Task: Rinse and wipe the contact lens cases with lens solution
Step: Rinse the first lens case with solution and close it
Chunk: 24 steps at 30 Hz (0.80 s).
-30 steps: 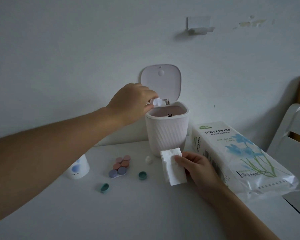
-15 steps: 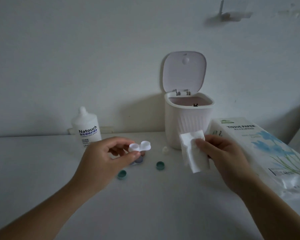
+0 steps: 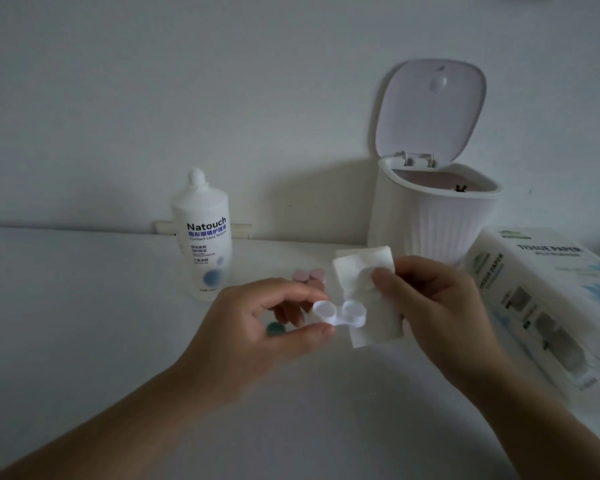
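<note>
White lens case (image 3: 340, 313), 2 wells facing up, long axis running left-right, held above table btwn both hands. Left hand (image 3: 257, 337) pinches its left well; right hand (image 3: 430, 306) grips 1 folded tissue (image 3: 364, 292) just behind case. 1 solution bottle (image 3: 203, 237) far left, 1 green cap (image 3: 275, 328) under left hand.

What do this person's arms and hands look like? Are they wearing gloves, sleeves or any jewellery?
Both hands are bare: no gloves on the left hand or the right hand. Both forearms are uncovered as far as the picture edge, so no sleeve shows. No ring, watch or bracelet can be seen on the sides facing the camera. The nails look short and unpainted, though the light is dim.
</note>
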Tool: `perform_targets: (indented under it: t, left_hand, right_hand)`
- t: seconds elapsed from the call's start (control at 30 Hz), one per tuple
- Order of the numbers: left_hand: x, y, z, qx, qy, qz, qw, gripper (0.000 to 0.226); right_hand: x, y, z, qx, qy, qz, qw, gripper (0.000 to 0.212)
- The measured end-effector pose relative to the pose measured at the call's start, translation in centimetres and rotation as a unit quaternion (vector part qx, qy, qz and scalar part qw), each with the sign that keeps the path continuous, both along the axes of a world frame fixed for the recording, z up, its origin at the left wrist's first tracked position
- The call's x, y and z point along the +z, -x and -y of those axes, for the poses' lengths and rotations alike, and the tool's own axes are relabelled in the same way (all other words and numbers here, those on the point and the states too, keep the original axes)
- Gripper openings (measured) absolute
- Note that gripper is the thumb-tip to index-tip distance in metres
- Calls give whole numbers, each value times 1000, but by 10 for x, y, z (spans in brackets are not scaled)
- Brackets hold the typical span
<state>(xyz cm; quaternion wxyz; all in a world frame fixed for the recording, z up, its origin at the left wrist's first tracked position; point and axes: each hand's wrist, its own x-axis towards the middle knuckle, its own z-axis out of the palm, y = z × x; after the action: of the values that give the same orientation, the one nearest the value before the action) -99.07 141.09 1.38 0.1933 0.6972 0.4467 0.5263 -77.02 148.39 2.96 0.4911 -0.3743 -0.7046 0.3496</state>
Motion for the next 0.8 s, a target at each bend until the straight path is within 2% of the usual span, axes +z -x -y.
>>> perform_targets:
  t: [0.1, 0.2, 0.27, 0.4, 0.53, 0.7, 0.8]
  left_hand:
    - [0, 2, -1, 2, 13, 5, 1000, 25]
    - [1, 1, -1, 1, 16, 3, 1000, 26]
    - [1, -1, 0, 10, 9, -5, 1000, 26]
    - [1, -2, 0, 27, 11, -6, 1000, 27]
    - [2, -2, -1, 12, 45, 46, 998, 26]
    - [3, -2, -2, 20, 55, 55, 997, 28]
    - [3, -4, 0, 11, 63, 49, 997, 29]
  right_hand:
    - [1, -6, -1, 65, 125, -117, 983, 20]
    - [0, -8, -2, 103, 186, -156, 965, 19]
    - [-2, -6, 0, 125, 193, -147, 962, 21]
    - [-4, -1, 7, 165, 164, -103, 967, 49]
    - [-3, 0, 7, 176, 168, -133, 961, 51]
    - [1, 2, 11, 255, 192, -150, 936, 55]
    - [1, 5, 13, 212, 200, -144, 946, 53]
